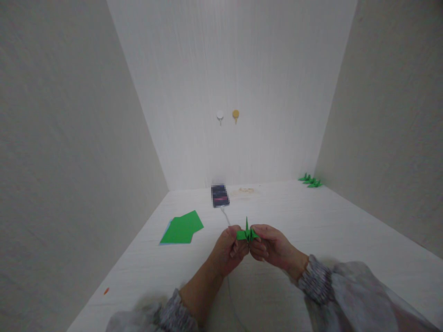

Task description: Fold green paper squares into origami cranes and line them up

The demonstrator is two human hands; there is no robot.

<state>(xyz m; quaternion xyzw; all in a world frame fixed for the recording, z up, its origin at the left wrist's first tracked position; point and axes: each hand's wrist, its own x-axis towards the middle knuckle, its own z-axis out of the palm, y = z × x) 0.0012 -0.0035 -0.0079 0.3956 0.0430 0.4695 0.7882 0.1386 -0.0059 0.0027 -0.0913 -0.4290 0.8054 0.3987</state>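
Observation:
Between my hands, above the white table, is a green origami crane (248, 234) with one thin point standing up and its wings spread to both sides. My left hand (231, 249) pinches the crane's left wing. On the other side, the fingers of my right hand (269, 243) are closed on the right wing. The undersides of the crane are partly hidden by my fingers. Left of my hands lie several sheets of green paper (182, 228), fanned over one another, with a light blue edge showing beneath.
A phone (220, 196), blurred out, lies near the back wall, its white cable (232, 295) running forward under my hands. Several green folded cranes (310, 180) stand in the back right corner. Two hooks (236, 114) are on the wall. A small orange piece (106, 291) lies front left.

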